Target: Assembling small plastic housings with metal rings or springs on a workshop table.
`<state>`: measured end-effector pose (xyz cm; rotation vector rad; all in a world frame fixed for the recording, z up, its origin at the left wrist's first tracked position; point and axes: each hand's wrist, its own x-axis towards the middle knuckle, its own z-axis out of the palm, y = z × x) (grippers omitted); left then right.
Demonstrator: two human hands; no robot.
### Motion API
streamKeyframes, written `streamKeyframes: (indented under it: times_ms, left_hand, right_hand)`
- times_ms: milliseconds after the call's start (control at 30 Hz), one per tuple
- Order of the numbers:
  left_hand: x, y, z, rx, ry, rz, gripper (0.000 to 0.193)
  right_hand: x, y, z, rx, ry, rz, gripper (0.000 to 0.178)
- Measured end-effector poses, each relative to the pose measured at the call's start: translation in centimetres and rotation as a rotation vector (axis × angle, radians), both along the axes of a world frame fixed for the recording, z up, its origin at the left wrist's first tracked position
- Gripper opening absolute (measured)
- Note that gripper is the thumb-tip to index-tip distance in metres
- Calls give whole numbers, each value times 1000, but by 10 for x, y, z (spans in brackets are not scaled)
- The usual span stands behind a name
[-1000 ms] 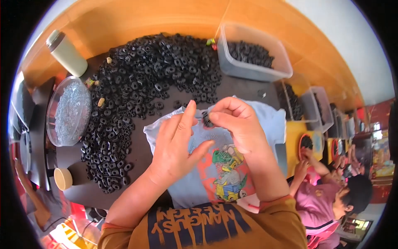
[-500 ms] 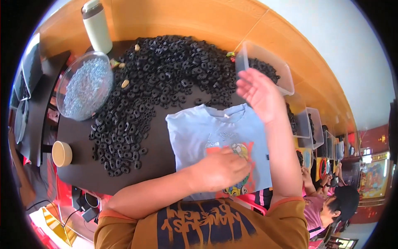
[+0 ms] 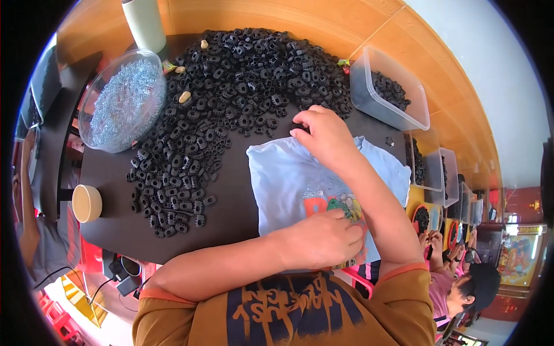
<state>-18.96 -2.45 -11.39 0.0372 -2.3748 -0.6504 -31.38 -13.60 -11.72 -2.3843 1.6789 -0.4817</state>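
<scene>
A light blue T-shirt (image 3: 277, 173) with a colourful print lies on the dark table in front of me. My left hand (image 3: 323, 237) rests on its lower part with the fingers curled in; whatever they hold is hidden. Past the shirt's collar, my right hand (image 3: 324, 137) has thumb and fingers closed on a small black plastic part (image 3: 298, 126), at the near edge of a wide heap of such black parts (image 3: 248, 75). Small clear pieces (image 3: 326, 187) are scattered on the shirt near the print.
A round clear tub (image 3: 85, 124) of small bluish, shiny pieces stands at the left, near a pale bottle (image 3: 144, 26) and a beige cup (image 3: 86, 203). At the right is a clear bin (image 3: 375, 109) with black parts. Other people work further right, and another person sits far left.
My right hand has come down from beside the bin, moving left to the heap's near edge, and now pinches a black part. My left hand stays curled over the shirt.
</scene>
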Motion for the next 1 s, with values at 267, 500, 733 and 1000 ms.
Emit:
streamKeyframes:
  times_ms: [267, 500, 733, 1000]
  left_hand:
    - [-3, -4, -6, -65, 28, 39, 26]
    - [-8, -9, -9, 0, -31, 33, 28]
    - [-10, -29, -7, 73, -132, 93, 32]
    - [-3, -71, -8, 257, -279, 560, 21]
  right_hand:
    - [3, 24, 19, 96, -410, -162, 17]
    - [-40, 63, 15, 172, -1140, -262, 11]
    - [-69, 56, 1, 219, -1386, -221, 21]
    - [-75, 60, -3, 523, -1712, -136, 23]
